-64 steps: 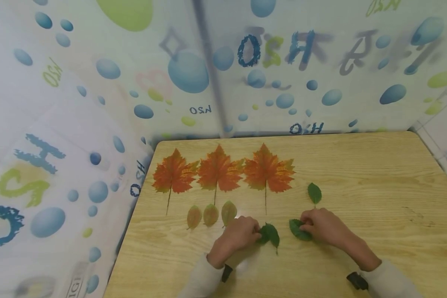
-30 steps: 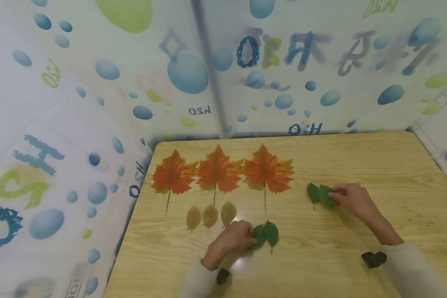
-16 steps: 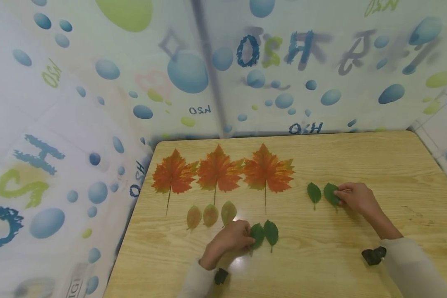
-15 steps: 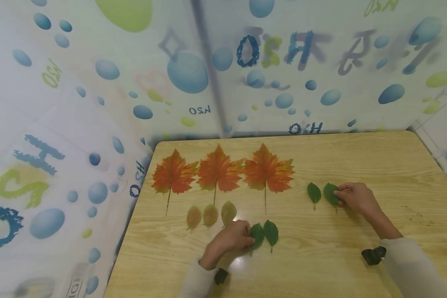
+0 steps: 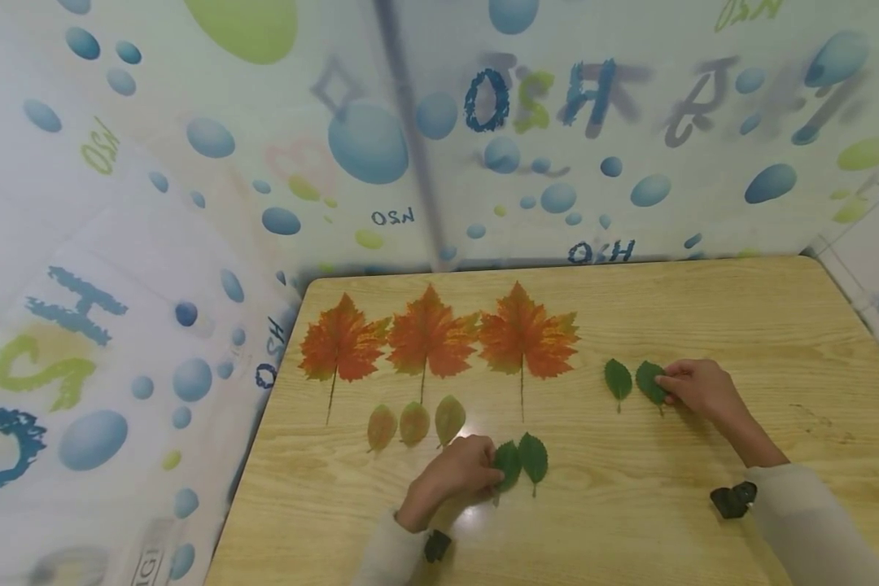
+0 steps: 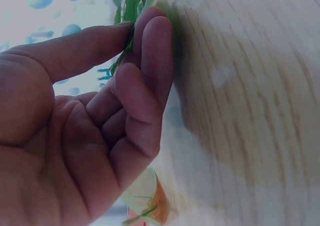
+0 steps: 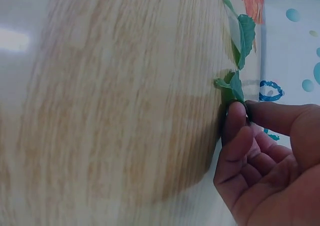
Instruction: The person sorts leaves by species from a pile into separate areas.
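In the head view my left hand pinches the edge of a green leaf between thumb and fingers. A second green leaf lies just to its right. My right hand pinches another green leaf by its right edge, low over the table. To the left of that one lies a further green leaf, slightly apart. The left wrist view shows the thumb pressing the held leaf against the fingers. In the right wrist view the fingertips cover part of the held leaf.
Three orange maple leaves lie in a row at the table's back left. Below them are three smaller yellowish-brown leaves, near my left hand. The wooden table meets a patterned wall at the back.
My right hand has carried its green leaf up and right, beside the one lying there. My left hand has drawn its leaf slightly left, so it no longer overlaps its neighbour.
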A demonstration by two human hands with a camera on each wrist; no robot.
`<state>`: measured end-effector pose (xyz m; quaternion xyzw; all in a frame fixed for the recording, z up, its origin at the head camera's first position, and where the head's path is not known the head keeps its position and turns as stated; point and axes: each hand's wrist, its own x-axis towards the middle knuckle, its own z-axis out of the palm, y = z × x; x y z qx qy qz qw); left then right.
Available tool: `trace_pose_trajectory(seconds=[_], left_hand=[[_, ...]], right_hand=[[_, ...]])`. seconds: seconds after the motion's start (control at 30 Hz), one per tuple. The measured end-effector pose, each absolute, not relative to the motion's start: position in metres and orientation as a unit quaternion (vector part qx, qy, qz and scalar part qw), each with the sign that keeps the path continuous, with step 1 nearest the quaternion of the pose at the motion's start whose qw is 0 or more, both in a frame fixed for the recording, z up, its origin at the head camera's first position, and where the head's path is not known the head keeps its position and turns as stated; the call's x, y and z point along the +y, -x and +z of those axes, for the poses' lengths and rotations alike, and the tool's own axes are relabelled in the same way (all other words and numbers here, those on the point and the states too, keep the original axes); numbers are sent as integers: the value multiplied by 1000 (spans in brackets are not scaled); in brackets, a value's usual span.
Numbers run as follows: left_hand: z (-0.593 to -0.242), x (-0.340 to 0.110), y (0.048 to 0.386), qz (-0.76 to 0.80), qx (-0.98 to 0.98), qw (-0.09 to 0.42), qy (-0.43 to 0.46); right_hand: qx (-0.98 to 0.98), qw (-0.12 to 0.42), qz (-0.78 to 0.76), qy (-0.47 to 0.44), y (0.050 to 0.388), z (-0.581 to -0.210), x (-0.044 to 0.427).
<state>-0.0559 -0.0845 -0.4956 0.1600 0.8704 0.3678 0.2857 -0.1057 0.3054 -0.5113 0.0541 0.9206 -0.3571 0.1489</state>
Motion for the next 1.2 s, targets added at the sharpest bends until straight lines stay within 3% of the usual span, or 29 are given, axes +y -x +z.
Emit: trace_pose_trajectory(seconds=[0.53,0.9,1.2], left_hand=[[-499,-82,57,363,875,280,-157],[-500,-80,58,352,883,266,-159],[-501,-76,58,344,890,266,-142]], right_hand=[[945,123,-298,-51,102,-514,311],[951,-3,-303,-58,81,-497,283],[938,36,-344,1,59,-497,218]])
